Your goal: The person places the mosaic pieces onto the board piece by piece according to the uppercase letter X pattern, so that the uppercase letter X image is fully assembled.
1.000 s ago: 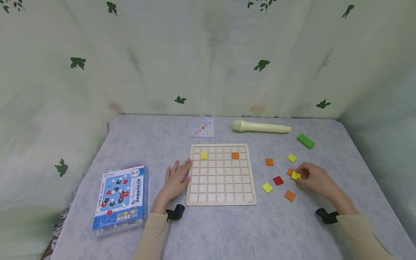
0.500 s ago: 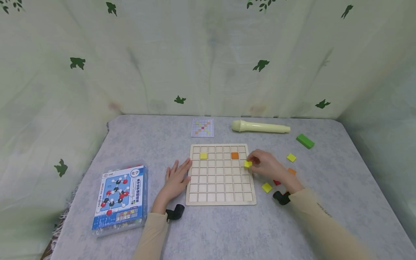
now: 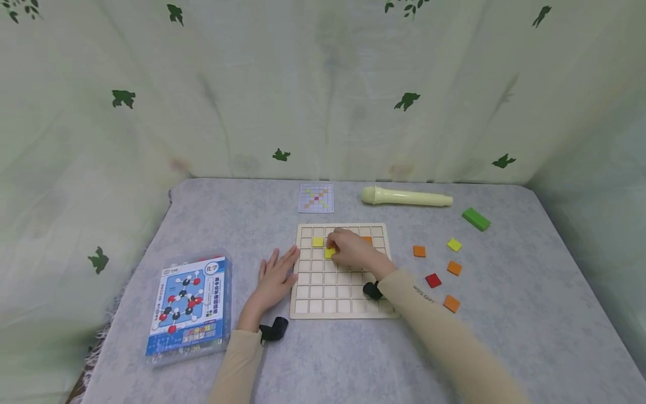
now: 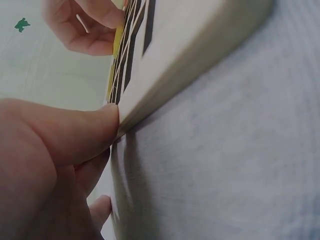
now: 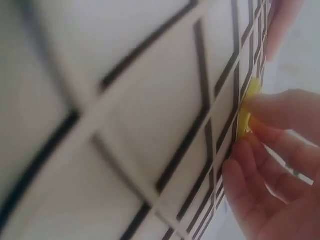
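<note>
A wooden grid board (image 3: pixel 315 307) lies on the table with a yellow tile (image 3: pixel 318 242) in its second row, second column. An orange tile (image 3: pixel 367 240) sits farther right in that row, partly covered by my right hand (image 3: pixel 353 250). That hand pinches another yellow square tile (image 5: pixel 245 116) by thumb and fingers, at the cell in the third row, third column. Whether the tile lies fully inside the cell, I cannot tell. My left hand (image 3: pixel 274 284) rests at the board's left edge, fingers spread, its thumb (image 4: pixel 95 127) touching the rim.
Right of the board lie a red tile (image 3: pixel 433 280), a yellow tile (image 3: pixel 454 244) and several orange tiles (image 3: pixel 451 303). Behind are a pattern card (image 3: pixel 316 198), a pale microphone-shaped object (image 3: pixel 406 197) and a green block (image 3: pixel 476 219). A boxed chemistry model set (image 3: pixel 189 308) stands left.
My right hand has carried a yellow tile leftward from the loose tiles to the board's third row. The right sleeve now covers a loose yellow tile's spot. My left hand has stayed put.
</note>
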The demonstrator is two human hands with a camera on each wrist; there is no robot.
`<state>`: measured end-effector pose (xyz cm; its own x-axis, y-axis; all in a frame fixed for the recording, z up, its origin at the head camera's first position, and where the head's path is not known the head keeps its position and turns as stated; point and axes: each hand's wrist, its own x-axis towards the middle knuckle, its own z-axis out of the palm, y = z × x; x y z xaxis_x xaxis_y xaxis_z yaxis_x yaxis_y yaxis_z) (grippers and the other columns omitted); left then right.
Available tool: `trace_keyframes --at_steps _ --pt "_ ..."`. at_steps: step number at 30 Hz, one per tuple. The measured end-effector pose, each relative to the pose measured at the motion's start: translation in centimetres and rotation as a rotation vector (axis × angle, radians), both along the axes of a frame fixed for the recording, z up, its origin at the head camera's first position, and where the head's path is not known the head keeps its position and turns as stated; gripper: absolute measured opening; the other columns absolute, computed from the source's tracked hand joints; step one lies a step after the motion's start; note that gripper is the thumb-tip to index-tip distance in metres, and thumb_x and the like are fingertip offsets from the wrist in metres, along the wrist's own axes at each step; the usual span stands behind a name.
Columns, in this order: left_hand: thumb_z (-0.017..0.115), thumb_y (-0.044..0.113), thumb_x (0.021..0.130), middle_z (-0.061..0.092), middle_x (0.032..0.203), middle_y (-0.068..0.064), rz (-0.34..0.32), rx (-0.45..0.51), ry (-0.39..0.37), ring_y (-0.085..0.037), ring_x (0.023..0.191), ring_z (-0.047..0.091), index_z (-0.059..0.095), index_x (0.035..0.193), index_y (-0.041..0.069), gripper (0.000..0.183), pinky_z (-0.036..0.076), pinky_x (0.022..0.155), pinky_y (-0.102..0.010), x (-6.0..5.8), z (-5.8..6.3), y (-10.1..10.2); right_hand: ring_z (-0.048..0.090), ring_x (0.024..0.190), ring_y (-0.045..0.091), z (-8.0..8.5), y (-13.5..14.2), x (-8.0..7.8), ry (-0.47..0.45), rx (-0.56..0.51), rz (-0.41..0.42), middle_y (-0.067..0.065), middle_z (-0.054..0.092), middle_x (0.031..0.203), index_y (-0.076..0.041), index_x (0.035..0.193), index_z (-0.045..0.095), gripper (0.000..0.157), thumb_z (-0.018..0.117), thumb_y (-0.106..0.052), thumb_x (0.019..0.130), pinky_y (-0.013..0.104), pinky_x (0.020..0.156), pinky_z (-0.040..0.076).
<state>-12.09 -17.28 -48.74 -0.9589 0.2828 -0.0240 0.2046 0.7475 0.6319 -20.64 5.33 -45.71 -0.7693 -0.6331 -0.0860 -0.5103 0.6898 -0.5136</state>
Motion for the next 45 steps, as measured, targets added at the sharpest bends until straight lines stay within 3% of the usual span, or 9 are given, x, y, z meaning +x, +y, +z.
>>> trace_keyframes --at_steps 6,12,15,20,25,29,36,40,45 --pt "0.053 0.010 0.097 0.025 0.155 -0.012 0.006 0.007 -0.010 -0.042 0.142 0.002 0.032 0.149 0.003 0.056 -0.008 0.107 -0.062 0.1 0.1 0.0 0.051 0.086 0.016 0.1 -0.5 0.2 -0.015 0.027 -0.018 0.002 0.054 0.098 -0.007 0.102 0.062 0.018 0.062 0.001 0.086 0.029 0.078 0.046" --pt "0.052 0.011 0.098 0.024 0.156 -0.010 0.006 0.006 -0.019 -0.041 0.143 0.000 0.031 0.150 0.004 0.057 -0.009 0.107 -0.061 -0.1 0.0 0.0 0.052 0.087 0.016 0.4 1.1 0.4 -0.029 -0.072 -0.037 0.003 0.057 0.097 -0.003 0.106 0.064 0.022 0.060 0.003 0.085 0.030 0.078 0.046" --pt "0.052 0.011 0.098 0.024 0.156 -0.010 0.004 -0.001 -0.016 -0.041 0.142 0.000 0.030 0.150 0.004 0.057 -0.009 0.107 -0.061 -0.1 -0.1 0.0 0.055 0.088 0.019 0.9 3.8 0.2 -0.037 -0.137 -0.076 0.006 0.059 0.097 -0.001 0.108 0.064 0.022 0.061 0.002 0.086 0.033 0.078 0.048" --pt "0.052 0.011 0.097 0.025 0.155 -0.013 0.005 -0.009 -0.004 -0.043 0.142 0.002 0.031 0.149 0.003 0.056 -0.008 0.107 -0.062 0.1 0.1 0.1 0.057 0.093 0.026 0.9 10.7 0.3 -0.055 -0.186 -0.198 0.013 0.062 0.102 0.002 0.107 0.064 0.022 0.062 0.003 0.085 0.040 0.081 0.049" --pt "0.052 0.010 0.097 0.023 0.156 -0.011 0.014 -0.021 -0.023 -0.041 0.142 0.000 0.029 0.150 0.004 0.057 -0.008 0.107 -0.061 0.1 0.1 0.2 0.054 0.096 0.029 0.3 16.3 1.1 -0.108 -0.114 -0.315 0.012 0.061 0.103 0.001 0.106 0.063 0.025 0.064 0.005 0.082 0.044 0.082 0.047" --pt "0.053 0.009 0.097 0.023 0.156 -0.011 0.019 -0.018 -0.030 -0.040 0.143 0.000 0.029 0.150 0.004 0.058 -0.009 0.107 -0.061 0.0 0.2 0.4 0.052 0.088 0.026 0.1 18.1 1.6 -0.107 -0.052 -0.298 0.009 0.058 0.097 0.000 0.101 0.063 0.022 0.066 0.005 0.079 0.042 0.079 0.046" --pt "0.052 0.010 0.097 0.023 0.156 -0.011 0.016 -0.013 -0.022 -0.040 0.143 0.000 0.029 0.150 0.004 0.058 -0.009 0.107 -0.061 -0.1 0.1 0.4 0.054 0.085 0.024 0.1 17.0 1.2 -0.057 -0.051 -0.291 0.007 0.059 0.091 -0.002 0.096 0.063 0.019 0.069 0.004 0.079 0.040 0.077 0.048" --pt "0.052 0.009 0.097 0.024 0.156 -0.011 0.020 -0.007 -0.021 -0.041 0.143 0.000 0.030 0.150 0.003 0.058 -0.009 0.107 -0.061 0.0 0.1 0.4 0.056 0.093 0.025 0.6 14.2 0.9 -0.086 -0.092 -0.269 0.006 0.061 0.097 -0.004 0.100 0.063 0.021 0.071 -0.001 0.081 0.042 0.082 0.049" --pt "0.053 0.008 0.096 0.024 0.156 -0.011 0.025 -0.008 -0.024 -0.040 0.143 0.000 0.030 0.150 0.004 0.058 -0.009 0.107 -0.061 0.0 0.1 0.4 0.057 0.095 0.020 0.6 9.8 0.7 -0.072 -0.121 -0.159 0.001 0.062 0.098 -0.006 0.101 0.065 0.021 0.072 -0.004 0.082 0.037 0.084 0.048"
